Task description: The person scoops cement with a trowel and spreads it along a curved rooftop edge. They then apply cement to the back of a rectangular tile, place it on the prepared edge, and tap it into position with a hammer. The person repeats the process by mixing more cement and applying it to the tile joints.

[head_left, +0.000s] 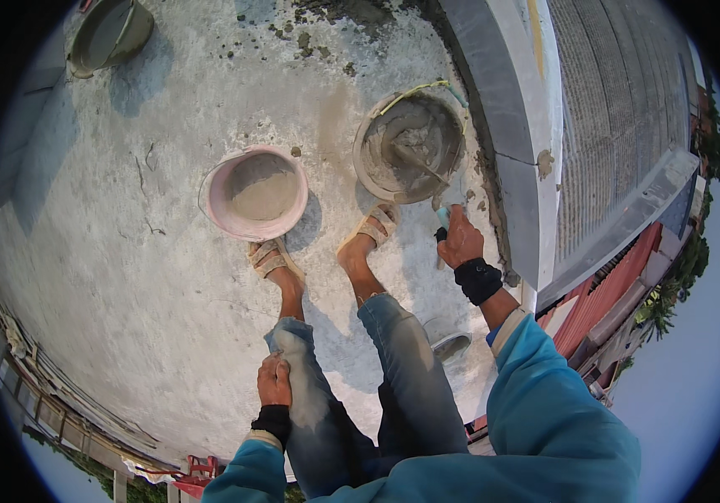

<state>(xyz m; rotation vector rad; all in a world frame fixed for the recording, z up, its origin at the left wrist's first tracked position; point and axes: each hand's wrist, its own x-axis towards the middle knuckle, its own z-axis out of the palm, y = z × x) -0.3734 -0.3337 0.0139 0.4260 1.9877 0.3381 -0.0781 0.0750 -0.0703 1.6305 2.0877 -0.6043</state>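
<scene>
My right hand (461, 241) is closed around a small tool with a light-blue handle (442, 216), probably a trowel; its working end is hard to make out. It is just below a mortar-caked bucket (368, 182) of wet grey mortar. A stick-like piece (419, 159) lies across the mortar, slanting to the rim. My left hand (274, 381) lies on my left knee, holding nothing, fingers over the faded jeans. To the left of the mortar bucket, in front of my left foot, stands a pink bucket (214, 205) with smooth grey material inside.
Another bucket (144, 42) with grey contents stands at the far left. A low wall (511, 109) runs along the right, with corrugated roofing (620, 101) beyond it. Mortar crumbs (304, 40) dot the far floor. A small grey container (450, 344) sits beside my right leg.
</scene>
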